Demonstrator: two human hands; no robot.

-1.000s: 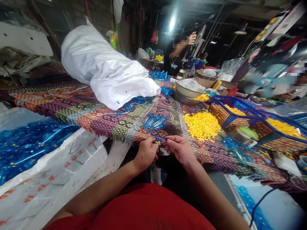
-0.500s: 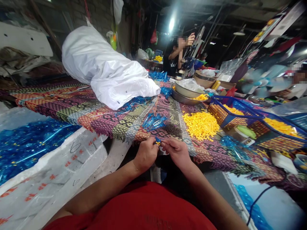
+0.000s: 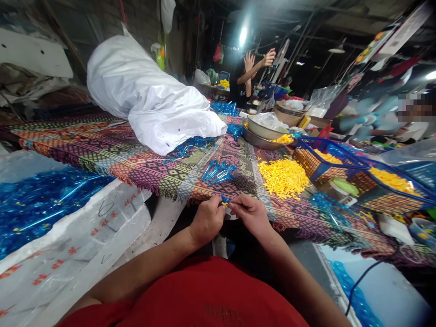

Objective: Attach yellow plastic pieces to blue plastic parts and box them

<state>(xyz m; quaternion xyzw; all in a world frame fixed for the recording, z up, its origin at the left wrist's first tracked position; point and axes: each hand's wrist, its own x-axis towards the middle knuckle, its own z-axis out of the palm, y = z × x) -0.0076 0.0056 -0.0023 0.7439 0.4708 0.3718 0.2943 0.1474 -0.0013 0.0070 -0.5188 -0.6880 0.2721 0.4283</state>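
Observation:
Both hands meet at the front edge of the cloth-covered table (image 3: 190, 186). My left hand (image 3: 207, 220) is closed on a small blue and yellow piece (image 3: 224, 201). From the other side, my right hand (image 3: 250, 213) pinches at the same piece with thumb and forefinger; its far end is hidden by the fingers. Just beyond the hands lies a fan of clear blue plastic pieces (image 3: 218, 173), with small dark beads (image 3: 244, 184) beside it. A heap of small yellow pieces (image 3: 283, 178) lies to the right of them.
A large white sack (image 3: 150, 95) lies on the table's left. Metal bowls (image 3: 262, 138) and blue baskets (image 3: 330, 170) of yellow pieces stand right. Foam boxes with blue pieces flank me, left (image 3: 44, 204) and right (image 3: 354, 290). A person (image 3: 242, 86) is across, arms raised.
Both hands stay nearly in place around the small piece. The person across has shifted their raised arms, with one hand now held up open. The view has turned slightly.

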